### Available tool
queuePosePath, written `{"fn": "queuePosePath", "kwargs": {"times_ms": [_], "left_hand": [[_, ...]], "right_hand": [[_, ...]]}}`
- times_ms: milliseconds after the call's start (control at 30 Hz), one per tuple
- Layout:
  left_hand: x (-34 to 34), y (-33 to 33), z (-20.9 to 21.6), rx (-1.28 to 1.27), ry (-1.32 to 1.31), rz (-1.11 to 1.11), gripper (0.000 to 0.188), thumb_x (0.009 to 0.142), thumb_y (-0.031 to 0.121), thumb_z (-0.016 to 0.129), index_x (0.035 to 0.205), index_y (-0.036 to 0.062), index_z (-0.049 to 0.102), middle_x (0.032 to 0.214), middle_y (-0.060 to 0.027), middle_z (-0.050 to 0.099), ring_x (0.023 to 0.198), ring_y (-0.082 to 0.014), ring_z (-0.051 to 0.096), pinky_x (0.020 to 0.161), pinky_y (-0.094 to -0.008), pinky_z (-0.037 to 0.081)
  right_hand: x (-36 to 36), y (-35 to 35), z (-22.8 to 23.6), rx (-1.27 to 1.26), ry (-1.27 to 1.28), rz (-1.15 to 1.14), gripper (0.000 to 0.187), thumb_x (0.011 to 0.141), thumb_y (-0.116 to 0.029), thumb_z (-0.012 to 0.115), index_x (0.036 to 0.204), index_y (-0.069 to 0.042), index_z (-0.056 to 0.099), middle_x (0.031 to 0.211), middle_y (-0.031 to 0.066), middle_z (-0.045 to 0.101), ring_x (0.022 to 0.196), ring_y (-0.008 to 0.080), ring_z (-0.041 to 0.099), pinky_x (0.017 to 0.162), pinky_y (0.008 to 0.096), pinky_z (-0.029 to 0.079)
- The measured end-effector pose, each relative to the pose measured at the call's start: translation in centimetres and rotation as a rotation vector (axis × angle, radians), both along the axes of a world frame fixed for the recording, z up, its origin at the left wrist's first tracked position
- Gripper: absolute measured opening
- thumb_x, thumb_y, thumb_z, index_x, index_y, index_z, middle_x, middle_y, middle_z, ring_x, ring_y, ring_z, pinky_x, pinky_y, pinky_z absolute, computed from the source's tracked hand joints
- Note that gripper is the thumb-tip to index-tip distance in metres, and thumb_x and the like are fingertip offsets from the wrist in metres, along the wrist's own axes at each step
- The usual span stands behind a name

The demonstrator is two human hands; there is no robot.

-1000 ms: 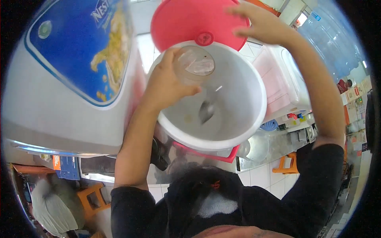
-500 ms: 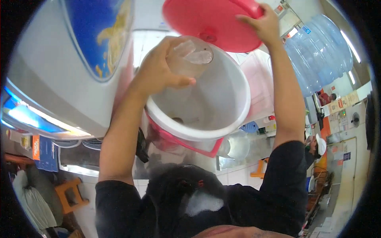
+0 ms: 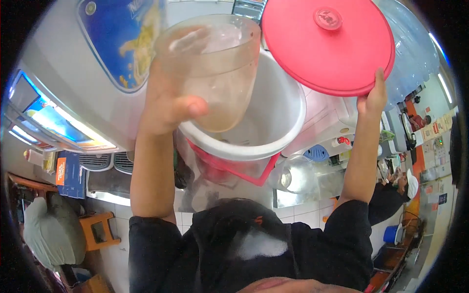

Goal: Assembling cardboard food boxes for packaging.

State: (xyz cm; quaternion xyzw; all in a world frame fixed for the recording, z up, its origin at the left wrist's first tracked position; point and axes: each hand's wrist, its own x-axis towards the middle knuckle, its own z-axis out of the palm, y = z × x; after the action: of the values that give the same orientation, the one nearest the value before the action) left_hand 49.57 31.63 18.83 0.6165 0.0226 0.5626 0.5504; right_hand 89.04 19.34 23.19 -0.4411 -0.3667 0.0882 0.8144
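My left hand (image 3: pixel 163 110) grips a clear plastic cup (image 3: pixel 222 85), with the thumb across its near side. Inside the cup are blurred pale ice pieces (image 3: pixel 190 40). The cup hangs above the left part of a deep white bucket (image 3: pixel 239 150), whose mouth is uncovered. In my right hand (image 3: pixel 373 97) is a round pinkish-red lid (image 3: pixel 322 58) with a knob, held by its lower right edge. The lid is raised beyond the bucket's far right rim and overlaps it in view. The bucket's floor is mostly hidden behind the cup.
A tall grey machine (image 3: pixel 49 63) with a blue panel stands close on the left. A large water jug (image 3: pixel 415 53) is at the upper right. Below the bucket shows a red frame (image 3: pixel 254 178). An orange stool (image 3: pixel 100 229) is lower left; a person (image 3: pixel 388 202) works at the right.
My left hand has lifted the cup up and toward me, out of the bucket's mouth. My right hand has moved right and lower, turning the lid so its knob shows higher up.
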Motion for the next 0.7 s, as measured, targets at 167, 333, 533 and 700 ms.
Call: {"fn": "queuePosePath", "kwargs": {"times_ms": [167, 333, 533, 700], "left_hand": [[2.1, -5.1, 2.1, -0.043, 0.095, 0.130, 0.103, 0.055, 0.043, 0.091, 0.135, -0.0029, 0.044, 0.124, -0.0124, 0.056, 0.114, -0.0229, 0.055, 0.095, -0.0357, 0.046], [6.5, -9.3, 2.9, 0.026, 0.045, 0.138, 0.105, 0.055, 0.043, 0.091, 0.136, -0.0029, 0.043, 0.128, -0.0144, 0.053, 0.116, -0.0244, 0.054, 0.096, -0.0377, 0.046], [14.0, -13.7, 0.9, -0.008, 0.105, 0.068, 0.108, 0.056, 0.046, 0.092, 0.137, -0.0025, 0.041, 0.128, -0.0151, 0.053, 0.117, -0.0256, 0.054, 0.097, -0.0384, 0.046], [22.1, -18.3, -1.5, -0.014, 0.206, -0.043, 0.108, 0.058, 0.047, 0.091, 0.137, -0.0040, 0.039, 0.130, -0.0161, 0.052, 0.119, -0.0275, 0.053, 0.099, -0.0395, 0.045]], "right_hand": [[-3.7, -1.4, -4.3, -0.164, 0.374, 0.264, 0.054, 0.099, -0.032, 0.055, 0.140, 0.001, 0.043, 0.139, 0.0151, 0.052, 0.127, 0.0261, 0.052, 0.109, 0.0438, 0.040], [-4.7, -0.8, -9.7, -0.239, 0.544, 0.565, 0.047, 0.101, -0.032, 0.051, 0.138, -0.003, 0.046, 0.134, 0.0122, 0.057, 0.123, 0.0247, 0.054, 0.108, 0.0420, 0.041], [-4.6, -4.0, -10.5, -0.656, 0.266, 0.606, 0.060, 0.095, -0.047, 0.057, 0.136, -0.004, 0.048, 0.124, 0.0096, 0.059, 0.113, 0.0192, 0.055, 0.096, 0.0393, 0.043], [-0.6, -12.6, -11.3, -0.048, -0.007, 0.900, 0.098, 0.081, -0.054, 0.074, 0.151, -0.004, 0.027, 0.142, 0.0128, 0.045, 0.127, 0.0229, 0.045, 0.106, 0.0391, 0.037]]}}
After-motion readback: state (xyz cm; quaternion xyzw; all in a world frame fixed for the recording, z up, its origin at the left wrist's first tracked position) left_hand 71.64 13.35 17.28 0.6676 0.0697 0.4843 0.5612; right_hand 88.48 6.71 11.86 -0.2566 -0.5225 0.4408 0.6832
